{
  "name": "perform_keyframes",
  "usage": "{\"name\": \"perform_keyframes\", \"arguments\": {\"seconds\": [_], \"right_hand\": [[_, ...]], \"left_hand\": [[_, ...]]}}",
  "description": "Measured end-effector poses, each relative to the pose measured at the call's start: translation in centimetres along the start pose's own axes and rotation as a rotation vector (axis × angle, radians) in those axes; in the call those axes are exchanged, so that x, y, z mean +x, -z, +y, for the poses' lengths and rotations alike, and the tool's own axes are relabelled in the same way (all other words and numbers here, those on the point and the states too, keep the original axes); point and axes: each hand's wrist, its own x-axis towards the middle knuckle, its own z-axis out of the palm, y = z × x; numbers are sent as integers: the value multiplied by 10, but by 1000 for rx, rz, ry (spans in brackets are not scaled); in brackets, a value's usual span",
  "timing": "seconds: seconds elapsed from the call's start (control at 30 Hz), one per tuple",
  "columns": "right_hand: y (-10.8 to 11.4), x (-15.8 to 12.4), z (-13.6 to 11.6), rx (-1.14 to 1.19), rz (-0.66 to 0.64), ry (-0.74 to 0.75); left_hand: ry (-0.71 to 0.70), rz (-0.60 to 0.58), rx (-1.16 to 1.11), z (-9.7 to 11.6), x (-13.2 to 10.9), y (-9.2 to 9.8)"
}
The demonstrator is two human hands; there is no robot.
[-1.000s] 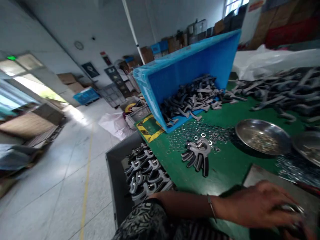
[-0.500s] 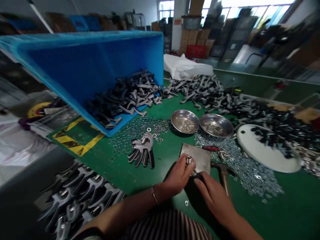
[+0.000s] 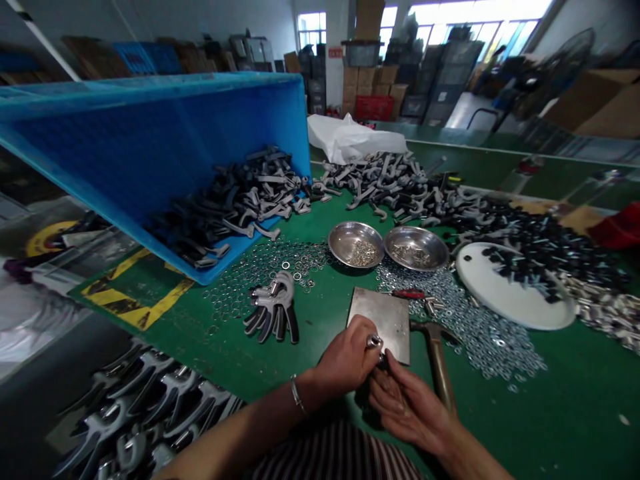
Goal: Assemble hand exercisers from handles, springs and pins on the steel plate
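My left hand (image 3: 345,360) is closed around a small metal fitting (image 3: 373,342) with a round silver head, held just in front of a square steel plate (image 3: 381,313). Its wrist wears a thin bracelet. My right hand (image 3: 405,400) is curled close under the left one, fingertips pinching at the same fitting and a dark part beneath it that I cannot make out. A wooden-handled hammer (image 3: 439,360) lies on the green table right of my hands. A fan of several grey handle parts (image 3: 273,310) lies to the left.
A tipped blue crate (image 3: 150,147) spills grey and black handles. Two steel bowls (image 3: 356,243) (image 3: 416,248) hold small hardware, with washers (image 3: 480,333) scattered around. A white round board (image 3: 510,293) and heaps of parts fill the right. A grey bin of assembled pieces (image 3: 145,407) sits lower left.
The view swung from the floor and crate round to the table. Both hands drew together near the plate's front edge, and my right hand closed up under the left one.
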Motion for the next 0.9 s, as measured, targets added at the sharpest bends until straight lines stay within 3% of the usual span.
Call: {"name": "perform_keyframes", "arguments": {"seconds": [0.07,0.1,0.2,0.27,0.4,0.47,0.57,0.63,0.7,0.83,0.9], "right_hand": [[1,-1,0,-99,-49,-47],[3,-2,-1,-214,8,-5],[8,-3,-5,-618,379,300],[7,-2,-2,-632,452,355],[-2,0,10,-314,161,103],[-1,0,9,-328,106,73],[9,-3,1,-654,297,232],[20,-8,-3,-809,420,289],[29,-14,0,-788,448,260],[37,-30,20,-696,457,230],[36,-37,30,-679,448,228]], "left_hand": [[-8,-64,14,-1,0,0],[40,-56,-7,-3,1,-2],[263,32,-129,-6,4,-12],[306,60,-120,-6,5,-17],[119,-22,79,-5,0,-13],[89,-65,106,-6,-3,-12],[107,-82,168,-5,-1,-12],[23,-156,336,1,11,-5],[-134,-194,561,12,32,9],[-322,-80,839,26,73,29],[-385,-220,890,20,81,19]]}}
